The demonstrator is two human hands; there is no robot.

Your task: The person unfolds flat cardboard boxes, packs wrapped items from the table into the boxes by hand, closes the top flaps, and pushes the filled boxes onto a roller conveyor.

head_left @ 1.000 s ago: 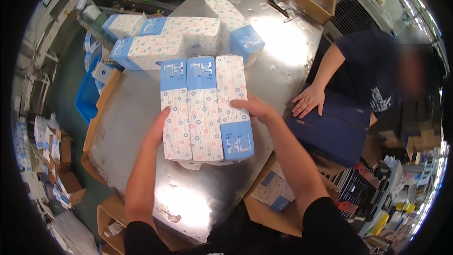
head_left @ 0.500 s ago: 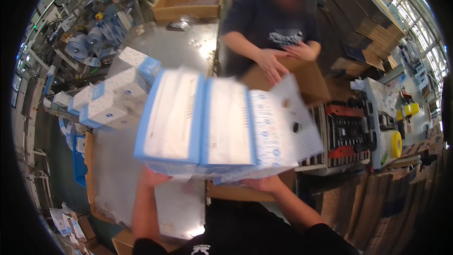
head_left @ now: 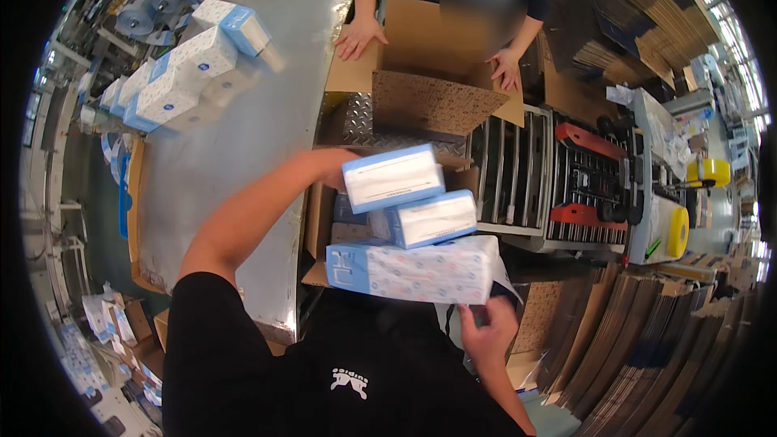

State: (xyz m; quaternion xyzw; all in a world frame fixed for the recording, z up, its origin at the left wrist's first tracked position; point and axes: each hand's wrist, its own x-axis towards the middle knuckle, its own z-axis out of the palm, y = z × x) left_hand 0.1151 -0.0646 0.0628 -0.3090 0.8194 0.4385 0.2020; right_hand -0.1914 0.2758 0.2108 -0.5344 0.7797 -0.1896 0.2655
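Several blue-and-white tissue packs are between my hands above an open carton, whose inside they largely cover. Farthest is one tissue pack; another lies tilted in the middle, and a patterned one lies nearest me. My left hand is closed at the left end of the farthest pack, its fingers mostly hidden behind it. At the right end of the nearest pack, my right hand has thumb and curled fingers at its lower corner. A pale sheet edge shows beside that end.
Across from me a co-worker's hands rest on the flaps of another open carton. More tissue packs stand on the metal table at left. A roller conveyor runs to the right, with flattened cardboard at the lower right.
The packs came down and nearer me, over the carton, and now sit askew from one another. My left arm reached forward around them. The co-worker's hands moved apart onto the other carton's flaps.
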